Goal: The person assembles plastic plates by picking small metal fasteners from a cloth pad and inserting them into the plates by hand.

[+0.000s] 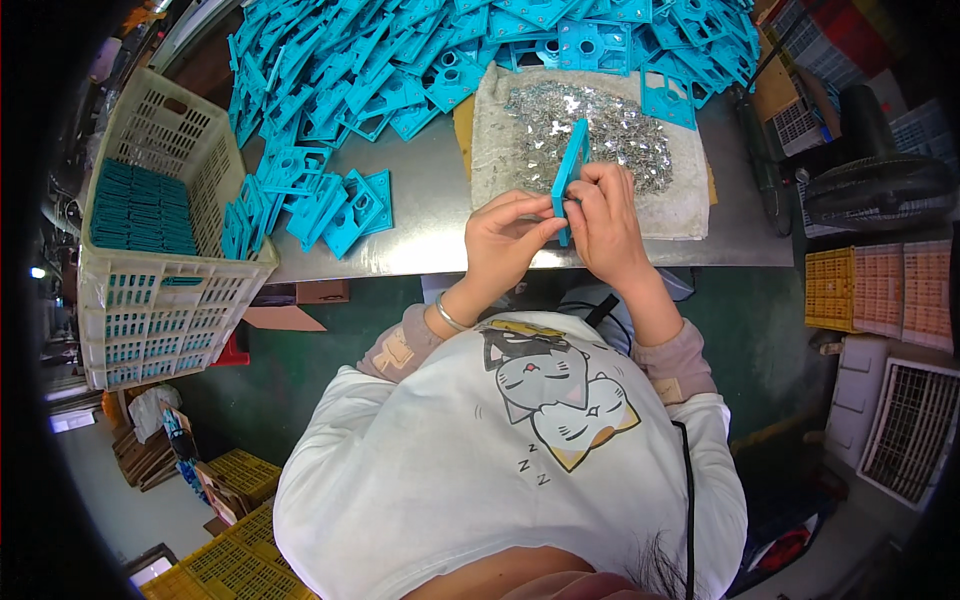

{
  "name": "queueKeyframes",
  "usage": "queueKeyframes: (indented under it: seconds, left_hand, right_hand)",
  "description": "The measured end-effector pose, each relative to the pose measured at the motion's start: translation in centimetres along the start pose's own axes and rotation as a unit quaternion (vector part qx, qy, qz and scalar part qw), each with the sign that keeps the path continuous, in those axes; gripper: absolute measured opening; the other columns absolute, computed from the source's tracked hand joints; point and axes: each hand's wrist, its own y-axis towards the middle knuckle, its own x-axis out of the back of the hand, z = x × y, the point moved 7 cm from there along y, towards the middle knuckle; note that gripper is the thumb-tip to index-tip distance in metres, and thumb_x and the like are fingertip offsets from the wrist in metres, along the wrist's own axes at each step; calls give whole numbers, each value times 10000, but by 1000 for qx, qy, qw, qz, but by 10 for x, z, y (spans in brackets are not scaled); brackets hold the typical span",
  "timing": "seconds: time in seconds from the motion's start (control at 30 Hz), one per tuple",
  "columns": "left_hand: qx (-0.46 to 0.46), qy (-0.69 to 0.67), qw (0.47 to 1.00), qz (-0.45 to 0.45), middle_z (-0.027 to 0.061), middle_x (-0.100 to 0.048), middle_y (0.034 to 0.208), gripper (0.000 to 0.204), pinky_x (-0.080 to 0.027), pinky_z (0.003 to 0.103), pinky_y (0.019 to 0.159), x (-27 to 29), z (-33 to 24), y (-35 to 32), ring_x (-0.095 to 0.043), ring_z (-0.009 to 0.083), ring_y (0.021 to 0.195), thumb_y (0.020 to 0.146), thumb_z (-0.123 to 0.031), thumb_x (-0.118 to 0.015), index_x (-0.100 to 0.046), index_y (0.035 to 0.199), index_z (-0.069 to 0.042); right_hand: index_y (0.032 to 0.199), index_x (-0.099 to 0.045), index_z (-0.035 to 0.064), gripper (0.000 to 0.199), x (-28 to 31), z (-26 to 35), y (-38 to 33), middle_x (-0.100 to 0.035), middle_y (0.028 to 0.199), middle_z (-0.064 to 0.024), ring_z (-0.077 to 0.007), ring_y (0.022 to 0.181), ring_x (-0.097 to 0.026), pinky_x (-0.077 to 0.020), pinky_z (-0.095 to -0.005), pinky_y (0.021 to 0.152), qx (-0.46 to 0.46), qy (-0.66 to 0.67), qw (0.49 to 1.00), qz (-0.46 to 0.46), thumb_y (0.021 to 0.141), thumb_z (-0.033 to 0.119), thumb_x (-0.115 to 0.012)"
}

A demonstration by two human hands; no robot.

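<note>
My left hand (508,238) grasps the near end of a teal plate (569,172), thumb and fingers pinching it from the left. My right hand (607,222) is closed in at the plate's right face, fingers curled against it; whether a small part sits between those fingertips I cannot tell. The plate stands on edge, narrow side toward me, above the near-left part of the cloth (688,205).

On the cloth, a loose spread of small shiny metal bits (620,140) covers the middle. The cloth lies on a metal table (425,235), a brown sheet (463,130) peeking out at its left side. Beyond the cloth rises a big pile (350,65) of teal plates, and one stray plate (668,103) overlaps the cloth's far right corner. To the left of the cloth, a small cluster (350,215) of plates lies loosely overlapped. Farther left of the cloth is a white crate (165,270), with plates packed in tight rows inside. Well right of the cloth stands a black fan (890,190).
</note>
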Motion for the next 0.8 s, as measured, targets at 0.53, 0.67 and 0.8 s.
queueKeyframes:
  seconds: [0.53, 0.67, 0.8]
  left_hand:
    - [41, -48, 997, -44, 137, -629, 1032, 681, -575, 241, 794, 1, 7, -4, -677, 152, 875, 799, 172, -665, -387, 1409, 49]
    - [32, -43, 998, -38, 136, -630, 1030, 680, -573, 237, 789, 0, 8, -4, -678, 154, 871, 798, 170, -669, -391, 1406, 48]
    - [40, -42, 998, -36, 137, -632, 1031, 692, -573, 234, 784, 1, 9, -4, -679, 156, 876, 800, 170, -668, -377, 1415, 45]
  right_hand:
    - [912, -542, 23, 168, -1, -10, -6, -509, 938, -155, -349, 880, -506, -383, -431, 784, -91, 95, 990, -41, 766, 63, -615]
    - [901, -542, 25, 166, -1, -8, -5, -508, 932, -155, -347, 869, -510, -387, -428, 774, -76, 77, 994, -27, 754, 53, -615]
    - [881, -545, 28, 160, -1, -8, -4, -514, 905, -144, -339, 850, -516, -392, -420, 755, -83, 85, 992, -33, 743, 51, -621]
